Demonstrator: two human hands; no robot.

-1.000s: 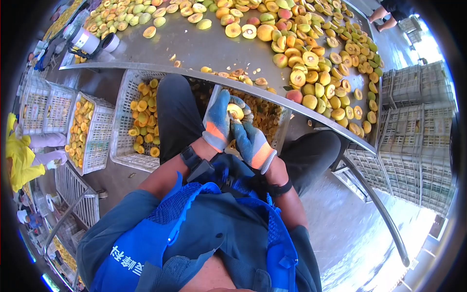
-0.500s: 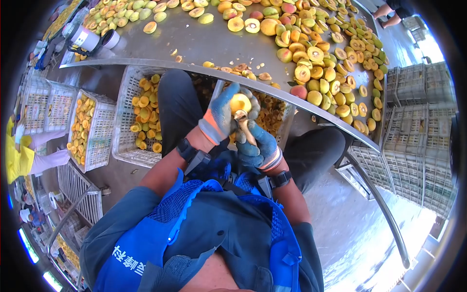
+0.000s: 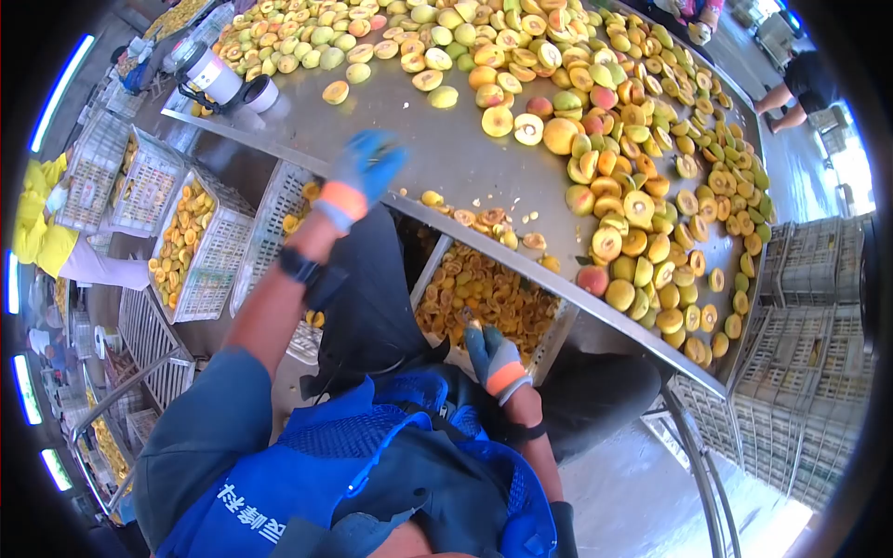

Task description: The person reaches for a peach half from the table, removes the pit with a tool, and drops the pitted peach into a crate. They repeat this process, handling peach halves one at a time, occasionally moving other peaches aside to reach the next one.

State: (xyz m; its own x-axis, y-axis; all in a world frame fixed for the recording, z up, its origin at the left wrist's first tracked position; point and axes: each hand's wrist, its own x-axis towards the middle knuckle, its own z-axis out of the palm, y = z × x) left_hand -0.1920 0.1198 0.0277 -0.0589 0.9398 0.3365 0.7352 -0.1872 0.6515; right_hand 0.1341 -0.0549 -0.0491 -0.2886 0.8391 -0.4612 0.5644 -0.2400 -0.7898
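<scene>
Looking down through the head camera, I see the left hand (image 3: 367, 166), in a blue knitted glove with an orange cuff, raised above the near edge of the long grey metal table (image 3: 437, 163). It is blurred. The fingers seem curled, but I cannot tell if they enclose anything.

The right hand (image 3: 493, 358), gloved in the same way, is low by the lap. Its fingers are closed together around a small brownish object (image 3: 468, 322) that sticks out at the tips; what it is I cannot make out. This hand hangs just over the white plastic lattice crate (image 3: 555, 337), which stands under the table edge between the knees and is full of orange-brown fruit scraps (image 3: 484, 293). I judge it stands there so that what leaves the hands falls straight in, without a reach.

A second white lattice crate (image 3: 272, 209), beside the left knee and under the left arm, contains yellow fruit halves. Probably it is kept apart so that these pieces do not mix with the scraps.

On the table the yellow and green halved peaches (image 3: 642, 209) lie heaped toward the far and right side, well apart from the right hand, and a bare strip is left along the near edge.
</scene>
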